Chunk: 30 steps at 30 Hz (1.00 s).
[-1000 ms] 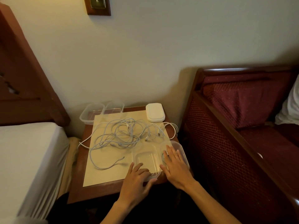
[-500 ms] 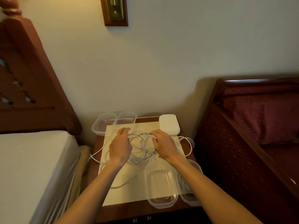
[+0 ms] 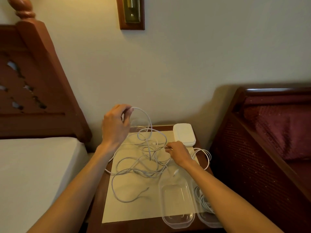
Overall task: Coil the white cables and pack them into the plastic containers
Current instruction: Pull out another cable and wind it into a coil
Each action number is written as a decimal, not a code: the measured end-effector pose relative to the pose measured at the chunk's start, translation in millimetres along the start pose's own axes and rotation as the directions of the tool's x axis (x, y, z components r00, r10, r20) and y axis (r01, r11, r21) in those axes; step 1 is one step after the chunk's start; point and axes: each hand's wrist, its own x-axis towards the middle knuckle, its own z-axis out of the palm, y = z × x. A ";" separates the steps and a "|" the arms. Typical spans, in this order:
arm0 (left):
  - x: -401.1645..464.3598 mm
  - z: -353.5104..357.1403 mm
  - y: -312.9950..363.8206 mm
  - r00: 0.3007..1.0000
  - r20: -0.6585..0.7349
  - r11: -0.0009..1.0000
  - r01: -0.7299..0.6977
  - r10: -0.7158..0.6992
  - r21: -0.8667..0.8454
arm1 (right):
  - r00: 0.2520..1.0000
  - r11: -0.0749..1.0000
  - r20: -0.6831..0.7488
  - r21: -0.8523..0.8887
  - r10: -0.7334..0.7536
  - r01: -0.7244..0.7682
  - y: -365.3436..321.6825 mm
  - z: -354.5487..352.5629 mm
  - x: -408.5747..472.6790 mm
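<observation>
On a small wooden nightstand [image 3: 200, 158] set between a bed [image 3: 33, 174] on the left and a dark red upholstered seat [image 3: 277, 132] on the right, a tangle of white cables [image 3: 143, 167] sprawls over a pale sheet of paper [image 3: 133, 207]. The left hand [image 3: 116, 126] is raised above the far left part of the table, its thumb and fingertips pinched on one strand, which arcs up and over before dropping back into the tangle. The right hand [image 3: 180, 153] sits lower, near the middle of the table, fingers curled and pinching another strand at the right edge of the heap. One loose cable end trails toward the near left of the paper. At the near right stands a clear plastic container [image 3: 176, 204] holding nothing; just beside it on the right a second clear container [image 3: 205, 209], partly hidden by the right forearm, holds a bundle of white cable. Another loop of cable hangs off the table's right edge. At the far right corner rests a stack of white lids [image 3: 184, 134], and further clear containers [image 3: 139, 126] sit at the far edge, partly behind the left hand. A wood-framed brass plate [image 3: 132, 12] hangs on the wall above.
</observation>
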 end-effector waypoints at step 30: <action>-0.1 -105.9 -4.1 0.805 -0.173 0.822 0.542 -0.567 -0.174 | 0.842 0.933 -0.529 0.236 -0.109 0.270 -89.8 -209.5 -13.7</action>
